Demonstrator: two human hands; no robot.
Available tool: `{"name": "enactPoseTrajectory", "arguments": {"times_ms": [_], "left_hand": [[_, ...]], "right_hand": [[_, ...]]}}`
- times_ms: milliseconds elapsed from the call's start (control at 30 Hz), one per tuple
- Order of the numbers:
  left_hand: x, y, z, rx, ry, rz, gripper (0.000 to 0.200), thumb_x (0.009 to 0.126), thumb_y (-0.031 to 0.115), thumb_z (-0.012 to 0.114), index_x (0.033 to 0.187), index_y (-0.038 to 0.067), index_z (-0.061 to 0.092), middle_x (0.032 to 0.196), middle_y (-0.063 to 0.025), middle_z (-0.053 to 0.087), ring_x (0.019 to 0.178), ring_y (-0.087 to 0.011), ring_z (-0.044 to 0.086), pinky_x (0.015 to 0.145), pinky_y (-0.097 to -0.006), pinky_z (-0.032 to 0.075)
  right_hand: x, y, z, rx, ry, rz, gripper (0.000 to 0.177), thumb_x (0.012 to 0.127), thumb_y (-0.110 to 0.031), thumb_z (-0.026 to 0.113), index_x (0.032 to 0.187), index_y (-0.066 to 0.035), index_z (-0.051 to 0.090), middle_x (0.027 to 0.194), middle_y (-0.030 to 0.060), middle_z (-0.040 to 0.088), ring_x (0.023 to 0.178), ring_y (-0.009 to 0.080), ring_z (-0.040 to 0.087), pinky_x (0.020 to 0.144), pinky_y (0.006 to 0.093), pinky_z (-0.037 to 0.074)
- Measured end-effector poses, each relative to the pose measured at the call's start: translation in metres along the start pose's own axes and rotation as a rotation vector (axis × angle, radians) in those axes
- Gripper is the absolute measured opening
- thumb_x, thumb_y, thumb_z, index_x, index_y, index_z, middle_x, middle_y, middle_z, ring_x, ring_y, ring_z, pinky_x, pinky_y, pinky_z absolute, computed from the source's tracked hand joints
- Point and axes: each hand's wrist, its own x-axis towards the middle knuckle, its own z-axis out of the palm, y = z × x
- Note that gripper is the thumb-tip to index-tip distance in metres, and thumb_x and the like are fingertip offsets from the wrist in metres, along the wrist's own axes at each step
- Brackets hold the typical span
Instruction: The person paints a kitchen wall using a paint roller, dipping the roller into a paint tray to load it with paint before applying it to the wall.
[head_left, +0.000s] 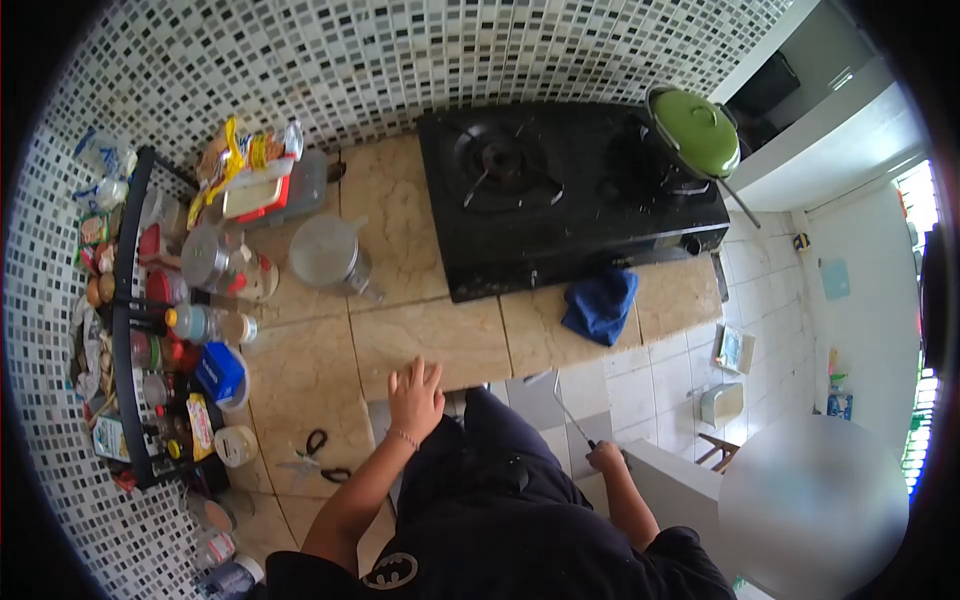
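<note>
My left hand (pixel 415 402) rests at the front edge of the tiled counter (pixel 430 345), palm down with its fingers apart and nothing in them. Lower and to the right, my right hand (pixel 605 457) is closed around the dark handle of a long, thin metal utensil (pixel 571 415). The utensil's far end reaches the counter's front edge, and its exact kind cannot be made out. On the counter left of my left arm lie scissors (pixel 312 465) with black handles. A crumpled blue cloth (pixel 602 305) lies in front of the black gas stove (pixel 570 215).
A green lidded pot (pixel 695 133) sits on the stove's right burner, a handle sticking out. A clear pitcher (pixel 325 252) stands left of the stove. Jars and bottles crowd a black rack (pixel 125 320) at far left. A blurred round patch (pixel 815 505) covers the lower right.
</note>
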Motion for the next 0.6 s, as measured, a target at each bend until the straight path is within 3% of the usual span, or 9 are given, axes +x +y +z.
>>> {"name": "enactPoseTrajectory", "arguments": {"times_ms": [100,133,233,333,433,600], "left_hand": [[0.013,0.001,-0.011,-0.003,-0.129,-0.032,0.045,0.075,0.025,0.067,0.118,0.014,0.057,0.125,-0.0148,0.049,0.105,-0.0324,0.053,0.086,-0.0477,0.042],[0.013,0.003,-0.016,-0.015,-0.197,-0.047,0.043,0.076,0.025,0.067,0.117,0.013,0.058,0.124,-0.0149,0.049,0.103,-0.0325,0.055,0.083,-0.0476,0.044],[0.031,0.001,-0.032,-0.073,-0.397,-0.05,0.037,0.077,0.025,0.068,0.111,0.012,0.061,0.125,-0.0143,0.05,0.098,-0.0324,0.059,0.078,-0.0478,0.046],[0.059,0.003,-0.038,-0.01,-0.545,0.008,0.027,0.081,0.031,0.064,0.1,0.013,0.066,0.106,-0.0139,0.061,0.092,-0.033,0.061,0.08,-0.0483,0.045],[0.092,0.02,-0.044,-0.017,-0.697,0.138,0.026,0.085,0.036,0.059,0.092,0.012,0.067,0.093,-0.0144,0.064,0.092,-0.0339,0.062,0.083,-0.0482,0.045],[0.127,0.059,-0.038,-0.164,-0.778,0.549,0.021,0.087,0.031,0.058,0.091,0.011,0.064,0.092,-0.0123,0.063,0.092,-0.0338,0.061,0.081,-0.0473,0.047]], "right_hand": [[0.047,-0.007,-0.028,0.194,-0.369,0.152,0.022,0.075,-0.016,0.059,0.088,-0.001,0.07,0.082,0.0187,0.07,0.082,0.0327,0.07,0.073,0.0389,0.056],[0.059,-0.001,-0.026,0.23,-0.36,0.132,0.02,0.075,-0.016,0.058,0.084,-0.002,0.07,0.07,0.0172,0.068,0.07,0.0324,0.069,0.066,0.039,0.056],[0.05,0.0,-0.041,0.081,-0.154,0.133,0.024,0.08,-0.019,0.058,0.093,-0.004,0.071,0.103,0.0186,0.068,0.101,0.0324,0.065,0.085,0.04,0.053],[0.012,-0.013,-0.059,0.201,-0.12,0.224,0.029,0.084,-0.022,0.056,0.101,-0.003,0.07,0.116,0.0205,0.063,0.112,0.0335,0.06,0.092,0.0404,0.049],[0.004,0.0,-0.01,0.435,-0.241,0.364,0.035,0.085,-0.028,0.057,0.106,-0.002,0.069,0.114,0.0213,0.063,0.109,0.0351,0.06,0.092,0.0406,0.049],[-0.098,-0.036,-0.01,0.744,-0.078,0.553,0.048,0.083,-0.04,0.063,0.105,0.003,0.067,0.111,0.0253,0.063,0.107,0.0361,0.061,0.09,0.0414,0.049]]}}
